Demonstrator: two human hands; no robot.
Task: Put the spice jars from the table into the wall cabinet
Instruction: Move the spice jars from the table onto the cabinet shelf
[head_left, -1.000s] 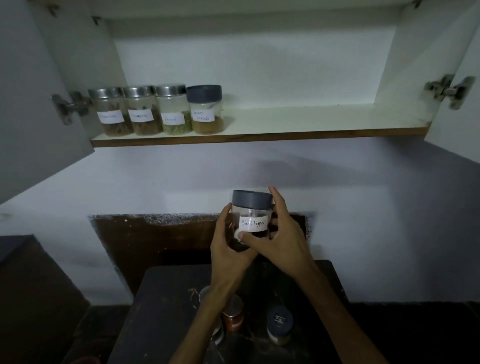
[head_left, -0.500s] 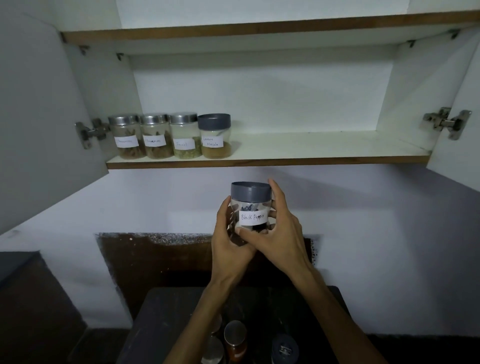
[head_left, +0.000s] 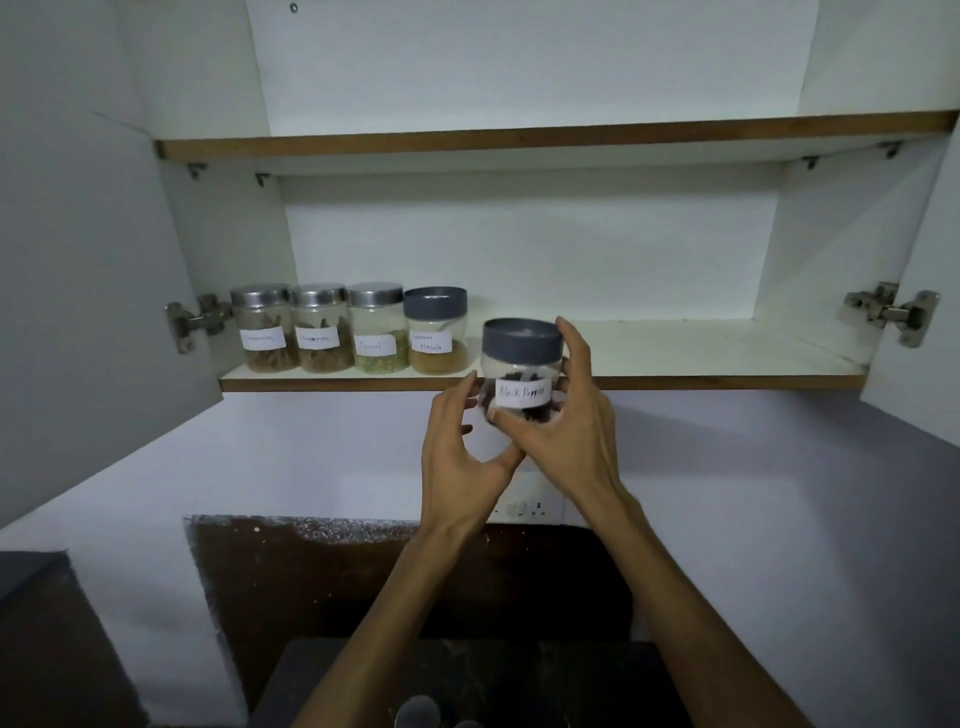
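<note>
A clear jar with a grey lid, labelled Black Pepper, is held in the air in front of the lower shelf's front edge. My right hand grips it from the right side and below. My left hand is just left of the jar with its fingers spread, barely touching or slightly apart from it. On the shelf's left part stands a row of jars: three with silver lids and a grey-lidded Garam Masala jar.
Both cabinet doors stand open, with hinges at left and right. An upper shelf runs above. The dark table lies below, with jar lids just showing at the bottom edge.
Both hands have lifted the Black Pepper jar up to the lower shelf's edge. My left hand has loosened its hold and its fingers have spread. The view has tilted up.
</note>
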